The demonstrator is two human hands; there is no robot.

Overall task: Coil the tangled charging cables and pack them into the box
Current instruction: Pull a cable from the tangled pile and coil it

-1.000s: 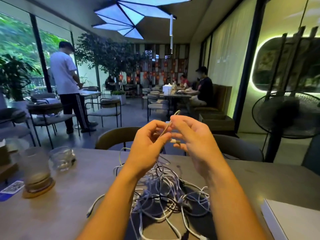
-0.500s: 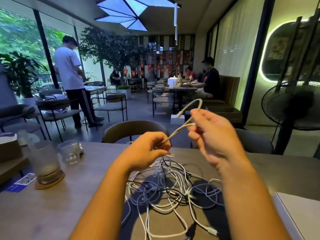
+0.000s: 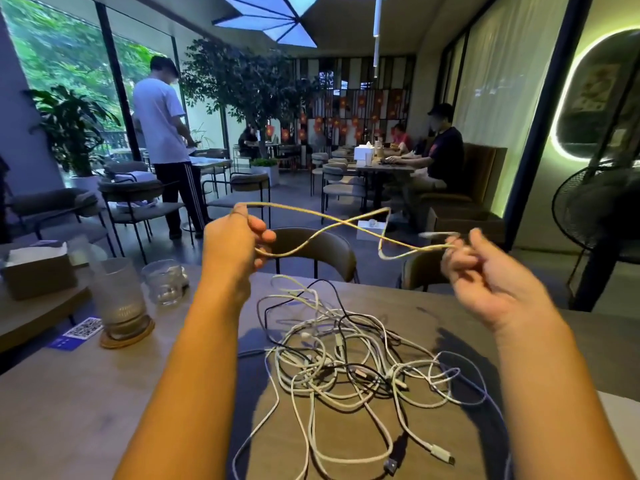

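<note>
A short yellowish cable is stretched in the air between both hands, crossing itself in the middle above the table. My left hand pinches its left loop. My right hand grips the other end, with a plug sticking out at its fingertips. Below them a tangled pile of white and black charging cables lies on the table. A white box corner shows at the right edge.
A tall glass on a coaster, a small glass and a QR card stand at the left. Chairs face the table's far edge. A standing fan is at the right. People sit and stand farther back.
My hands have moved apart, left going left and right going right, and the yellowish cable has been drawn out between them, free of the pile.
</note>
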